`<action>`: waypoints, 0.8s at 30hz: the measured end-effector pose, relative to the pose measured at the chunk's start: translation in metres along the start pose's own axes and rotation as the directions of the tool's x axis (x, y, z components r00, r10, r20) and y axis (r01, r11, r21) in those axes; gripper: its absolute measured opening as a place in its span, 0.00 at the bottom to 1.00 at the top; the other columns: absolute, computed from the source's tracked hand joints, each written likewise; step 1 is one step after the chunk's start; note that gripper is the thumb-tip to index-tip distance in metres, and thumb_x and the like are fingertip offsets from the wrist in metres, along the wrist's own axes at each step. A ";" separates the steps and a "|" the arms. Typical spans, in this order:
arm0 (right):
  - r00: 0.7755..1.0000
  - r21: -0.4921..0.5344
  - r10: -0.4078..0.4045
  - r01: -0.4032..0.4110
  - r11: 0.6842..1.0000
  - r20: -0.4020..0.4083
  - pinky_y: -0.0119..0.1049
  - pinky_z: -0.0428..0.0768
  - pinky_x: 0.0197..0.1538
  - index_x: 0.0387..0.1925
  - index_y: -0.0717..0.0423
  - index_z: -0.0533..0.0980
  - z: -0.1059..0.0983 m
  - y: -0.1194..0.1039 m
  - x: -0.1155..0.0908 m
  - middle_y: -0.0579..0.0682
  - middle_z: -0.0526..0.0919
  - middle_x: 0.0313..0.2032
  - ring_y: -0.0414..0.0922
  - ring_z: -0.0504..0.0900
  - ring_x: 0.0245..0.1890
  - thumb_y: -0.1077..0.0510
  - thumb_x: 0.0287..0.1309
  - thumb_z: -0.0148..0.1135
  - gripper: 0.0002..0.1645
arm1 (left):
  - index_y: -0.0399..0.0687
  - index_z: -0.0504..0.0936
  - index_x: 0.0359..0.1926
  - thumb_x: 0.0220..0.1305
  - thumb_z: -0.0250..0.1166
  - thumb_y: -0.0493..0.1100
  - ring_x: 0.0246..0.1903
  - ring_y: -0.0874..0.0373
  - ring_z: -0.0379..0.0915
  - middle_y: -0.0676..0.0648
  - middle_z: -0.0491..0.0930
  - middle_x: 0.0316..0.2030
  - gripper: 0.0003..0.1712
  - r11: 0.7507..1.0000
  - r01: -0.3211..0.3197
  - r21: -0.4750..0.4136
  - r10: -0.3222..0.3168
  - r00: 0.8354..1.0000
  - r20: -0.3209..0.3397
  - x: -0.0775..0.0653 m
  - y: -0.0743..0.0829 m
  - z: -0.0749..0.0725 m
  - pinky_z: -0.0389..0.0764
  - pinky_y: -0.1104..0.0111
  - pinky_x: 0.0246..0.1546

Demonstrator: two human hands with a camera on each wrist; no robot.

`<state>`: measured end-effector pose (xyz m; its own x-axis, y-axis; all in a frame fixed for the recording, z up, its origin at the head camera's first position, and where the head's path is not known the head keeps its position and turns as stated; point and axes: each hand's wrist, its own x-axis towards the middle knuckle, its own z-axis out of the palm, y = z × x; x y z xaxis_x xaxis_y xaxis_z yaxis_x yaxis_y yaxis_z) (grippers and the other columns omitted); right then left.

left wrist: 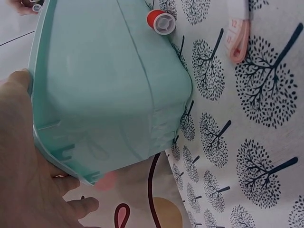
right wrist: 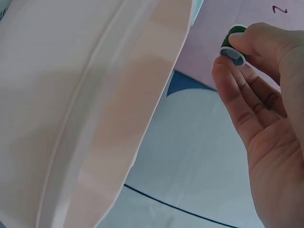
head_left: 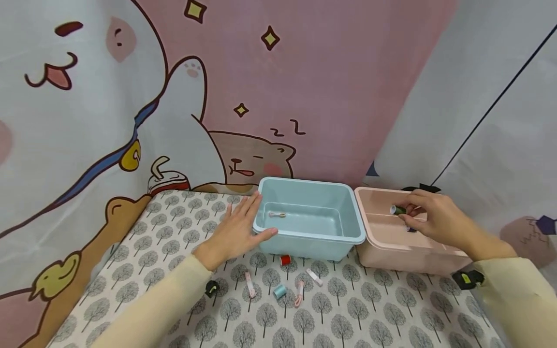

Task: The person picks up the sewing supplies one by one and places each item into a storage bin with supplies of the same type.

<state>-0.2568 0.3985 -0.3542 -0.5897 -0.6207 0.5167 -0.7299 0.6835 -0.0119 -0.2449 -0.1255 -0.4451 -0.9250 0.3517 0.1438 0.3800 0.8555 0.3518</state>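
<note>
My right hand (head_left: 428,217) pinches a spool of dark green thread (head_left: 398,210) between thumb and fingertips, over the pink bin (head_left: 404,249). The spool's pale end (right wrist: 232,56) shows in the right wrist view. My left hand (head_left: 237,234) rests against the left corner of the light blue bin (head_left: 309,244), fingers extended along its side and thumb at the front rim. Inside the blue bin lies a small pale bundled strip (head_left: 276,215). A small dark thing (head_left: 411,229) is partly hidden behind my right hand, inside the pink bin.
In front of the bins lie a red thread spool (head_left: 285,260), a light blue spool (head_left: 280,292), a folded pink tape measure (head_left: 299,294), another pink bundle (head_left: 250,284) and a whitish bundle (head_left: 314,277). A tree-patterned cloth (head_left: 243,319) covers the table. A printed curtain (head_left: 339,96) hangs behind.
</note>
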 end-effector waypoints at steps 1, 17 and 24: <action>1.000 -0.006 0.006 -0.006 1.000 0.006 0.20 0.86 0.39 0.47 0.54 0.91 0.000 0.003 0.000 0.41 0.90 0.37 0.32 0.89 0.34 0.75 0.39 0.89 0.29 | 0.50 0.41 0.98 0.79 0.48 0.89 0.97 0.39 0.39 0.52 0.35 0.98 0.69 1.000 0.000 -0.004 0.000 1.000 -0.002 0.000 0.000 0.000 0.40 0.28 0.93; 0.975 -0.038 0.149 -0.145 0.989 0.162 0.39 0.94 0.39 0.50 0.55 0.93 -0.006 0.039 0.004 0.42 0.89 0.38 0.41 0.91 0.35 0.70 0.56 0.88 0.20 | 0.53 0.40 0.98 0.80 0.50 0.88 0.97 0.41 0.38 0.53 0.33 0.98 0.68 1.000 0.002 -0.031 -0.002 1.000 -0.013 0.002 -0.004 0.001 0.39 0.27 0.93; 0.961 -0.052 0.190 -0.183 0.982 0.200 0.40 0.93 0.38 0.48 0.57 0.93 -0.005 0.057 0.004 0.47 0.92 0.39 0.44 0.91 0.34 0.70 0.58 0.87 0.17 | 0.54 0.39 0.98 0.80 0.51 0.88 0.97 0.41 0.37 0.53 0.33 0.98 0.68 0.999 0.005 -0.038 -0.005 1.000 -0.004 -0.001 -0.002 0.000 0.39 0.28 0.93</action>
<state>-0.2991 0.4368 -0.3483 -0.7744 -0.5437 0.3234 -0.5906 0.8046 -0.0616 -0.2453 -0.1274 -0.4464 -0.9268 0.3463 0.1457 0.3755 0.8422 0.3869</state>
